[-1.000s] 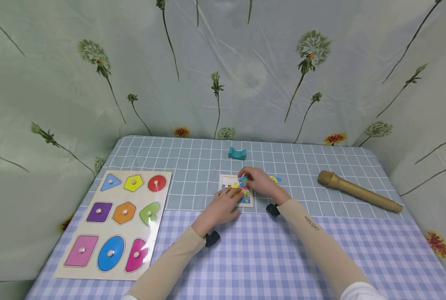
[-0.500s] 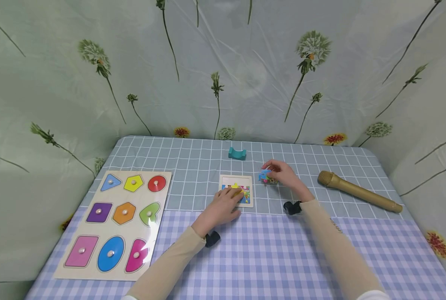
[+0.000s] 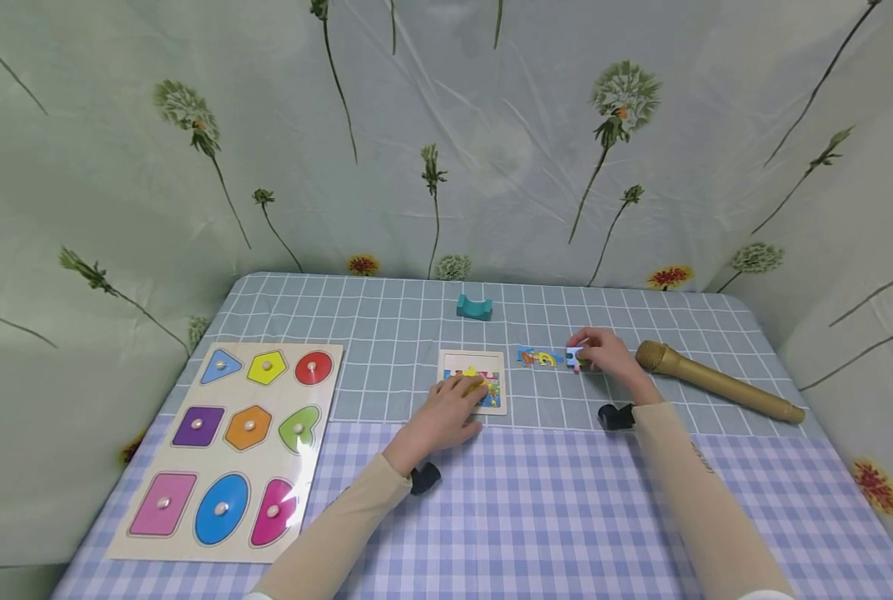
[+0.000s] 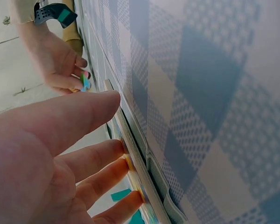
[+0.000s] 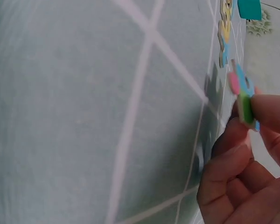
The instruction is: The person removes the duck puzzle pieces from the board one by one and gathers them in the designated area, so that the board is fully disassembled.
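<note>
My left hand rests with its fingertips on a small wooden jigsaw tray. Several colourful pieces lie in the tray's lower part, partly covered by that hand; its upper strip shows bare wood. In the left wrist view the left fingers are nearly straight against the tray. To the right, my right hand pinches a jigsaw piece between thumb and fingers. Blue, pink and green show on this piece in the right wrist view, just above the cloth. Loose blue-and-yellow jigsaw pieces lie between tray and right hand.
A shape board with knobbed coloured shapes lies at the left. Behind the tray stands a teal curved block. A gold microphone lies at the right. Grey grid cloth covers the back, purple checked cloth the front.
My right hand has carried its jigsaw piece from above the tray to the right, past the loose pieces. The tray's upper strip is now uncovered. My left hand has stayed in place.
</note>
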### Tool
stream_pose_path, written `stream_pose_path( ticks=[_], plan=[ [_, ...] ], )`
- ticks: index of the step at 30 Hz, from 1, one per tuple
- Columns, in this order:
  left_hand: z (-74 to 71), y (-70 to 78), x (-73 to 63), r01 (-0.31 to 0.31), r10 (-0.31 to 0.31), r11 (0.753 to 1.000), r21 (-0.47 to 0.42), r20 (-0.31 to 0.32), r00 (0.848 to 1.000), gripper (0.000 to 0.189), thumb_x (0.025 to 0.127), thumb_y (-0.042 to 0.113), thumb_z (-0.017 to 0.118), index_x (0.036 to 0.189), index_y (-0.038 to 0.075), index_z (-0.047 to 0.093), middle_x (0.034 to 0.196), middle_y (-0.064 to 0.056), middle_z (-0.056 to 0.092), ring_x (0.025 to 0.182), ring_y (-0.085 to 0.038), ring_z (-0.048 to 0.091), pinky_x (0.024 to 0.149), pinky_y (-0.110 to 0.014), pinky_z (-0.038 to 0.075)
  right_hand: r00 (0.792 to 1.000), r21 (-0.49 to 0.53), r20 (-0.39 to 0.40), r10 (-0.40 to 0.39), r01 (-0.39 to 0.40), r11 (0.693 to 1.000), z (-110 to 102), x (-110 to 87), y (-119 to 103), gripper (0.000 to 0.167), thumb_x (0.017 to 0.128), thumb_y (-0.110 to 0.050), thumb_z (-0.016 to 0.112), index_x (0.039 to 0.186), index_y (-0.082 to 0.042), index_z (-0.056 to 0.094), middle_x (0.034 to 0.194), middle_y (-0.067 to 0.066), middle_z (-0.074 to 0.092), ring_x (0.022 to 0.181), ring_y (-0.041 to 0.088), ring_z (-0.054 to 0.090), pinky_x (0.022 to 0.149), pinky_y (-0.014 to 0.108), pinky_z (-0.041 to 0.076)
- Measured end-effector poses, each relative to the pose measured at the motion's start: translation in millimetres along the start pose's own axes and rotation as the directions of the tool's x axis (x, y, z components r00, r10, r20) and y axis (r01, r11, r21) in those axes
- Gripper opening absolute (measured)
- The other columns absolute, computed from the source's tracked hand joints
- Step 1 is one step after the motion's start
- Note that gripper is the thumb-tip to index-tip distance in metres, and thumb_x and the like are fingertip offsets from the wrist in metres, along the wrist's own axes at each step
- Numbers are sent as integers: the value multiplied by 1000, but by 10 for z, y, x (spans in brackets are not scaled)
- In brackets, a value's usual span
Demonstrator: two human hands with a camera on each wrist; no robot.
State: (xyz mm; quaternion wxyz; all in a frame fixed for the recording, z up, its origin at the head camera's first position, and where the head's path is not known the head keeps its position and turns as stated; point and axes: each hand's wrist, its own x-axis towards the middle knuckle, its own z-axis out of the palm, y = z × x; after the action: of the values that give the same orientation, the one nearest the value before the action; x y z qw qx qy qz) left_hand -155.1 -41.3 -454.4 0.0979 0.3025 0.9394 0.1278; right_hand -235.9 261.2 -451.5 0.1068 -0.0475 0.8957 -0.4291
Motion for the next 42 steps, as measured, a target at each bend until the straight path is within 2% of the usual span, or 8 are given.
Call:
stream_pose_path(
  ticks=[7, 14, 22, 25, 29, 34, 38, 42],
  plan=[
    [3, -13, -10, 7, -7, 999, -51, -10, 1000, 56, 93, 26, 62, 144, 9, 45, 144, -15, 35, 133, -34, 32, 106, -48, 30, 1000, -129, -16, -19, 17, 991, 45, 3, 0, 18, 85, 3, 55, 101, 7, 62, 78, 9, 55, 57, 14, 47, 53, 27, 41],
    [-30, -87, -22, -26, 25, 990, -135, -4, 1000, 55, 92, 24, 62, 143, 9, 46, 141, -17, 37, 129, -34, 36, 104, -47, 33, 994, -319, -49, -96, 75, 945, 91, 30, -15, 13, 80, 1, 58, 93, 3, 63, 75, 9, 53, 67, 23, 47, 60, 33, 37],
    [-46, -198, -20, -64, 74, 973, -220, 40, 996, 50, 93, 24, 61, 140, 10, 50, 147, -21, 33, 137, -38, 27, 109, -46, 27, 996, -403, -42, -76, 53, 914, 107, 12, -122, 10, 80, 2, 59, 90, 1, 59, 75, 10, 51, 70, 26, 46, 61, 37, 38],
    [-40, -192, -22, -57, 67, 975, -213, 39, 997, 50, 93, 24, 61, 140, 10, 51, 149, -19, 31, 138, -37, 25, 110, -46, 26, 991, -361, -63, -117, 87, 928, 121, 7, -144, 9, 80, 2, 59, 90, 2, 59, 77, 11, 52, 72, 26, 48, 62, 36, 39],
    [-39, -172, -32, -46, 55, 978, -201, 37, 998, 50, 93, 25, 61, 140, 10, 50, 150, -17, 30, 138, -37, 23, 110, -47, 25, 972, -213, -72, -223, 203, 956, 201, -11, -247, 10, 82, 4, 56, 92, 5, 59, 80, 14, 57, 74, 28, 55, 65, 35, 43],
    [-53, -144, -43, -33, 40, 982, -187, 35, 999, 50, 93, 25, 61, 140, 11, 51, 149, -17, 31, 137, -37, 24, 109, -47, 27, 961, -51, 15, -275, 275, 960, 433, -32, -462, 15, 86, 5, 58, 101, 6, 60, 91, 15, 62, 82, 29, 58, 72, 35, 47],
    [-58, -136, -43, -10, 18, 984, -181, 46, 999, 50, 93, 25, 61, 140, 13, 51, 150, -15, 31, 137, -36, 25, 108, -47, 29, 948, -27, 117, -295, 300, 954, 650, -47, -596, 18, 87, 4, 60, 104, 4, 61, 98, 12, 63, 86, 25, 58, 77, 35, 48],
    [-57, -139, -41, -4, 13, 984, -178, 49, 999, 49, 93, 25, 61, 140, 14, 51, 149, -15, 32, 137, -36, 26, 107, -48, 31, 933, -76, 185, -308, 326, 942, 819, -45, -674, 19, 83, 5, 63, 102, 1, 63, 96, 9, 63, 84, 21, 57, 76, 34, 48]
  ],
)
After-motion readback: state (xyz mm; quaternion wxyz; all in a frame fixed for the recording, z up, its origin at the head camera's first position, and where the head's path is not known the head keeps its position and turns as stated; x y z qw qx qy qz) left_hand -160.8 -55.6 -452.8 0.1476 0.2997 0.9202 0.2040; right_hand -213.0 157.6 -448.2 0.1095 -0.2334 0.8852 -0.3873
